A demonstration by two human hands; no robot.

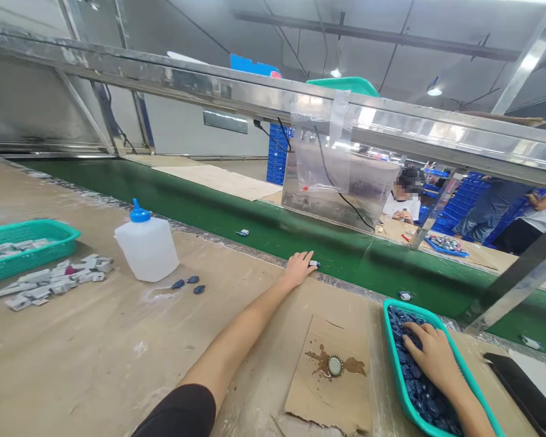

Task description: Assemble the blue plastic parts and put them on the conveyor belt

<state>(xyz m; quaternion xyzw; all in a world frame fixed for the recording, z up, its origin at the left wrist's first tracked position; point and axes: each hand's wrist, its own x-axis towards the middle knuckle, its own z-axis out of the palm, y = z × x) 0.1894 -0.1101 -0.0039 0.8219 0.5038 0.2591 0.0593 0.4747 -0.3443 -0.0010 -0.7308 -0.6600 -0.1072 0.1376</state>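
My left hand [299, 271] stretches out to the near edge of the green conveyor belt [200, 209]. Its fingers are closed at a small white-and-blue part [314, 264], which sticks out past the fingertips. On the right, my right hand [432, 355] lies in a teal basket [394, 364] full of dark blue pieces [421, 394]. Its fingers are apart and rest on the pieces; the fingertips are partly hidden among them. Between my arms, a metal bottle cap [335, 365] lies on a wet-stained piece of cardboard [307, 388].
To the left stand a white bottle with a blue nozzle [146, 249], three dark blue pieces [192, 280], a heap of grey-white parts [57, 280] and a green basket [31, 267]. More parts [242, 233] lie on the belt. A metal frame [255, 91] crosses above; people are beyond.
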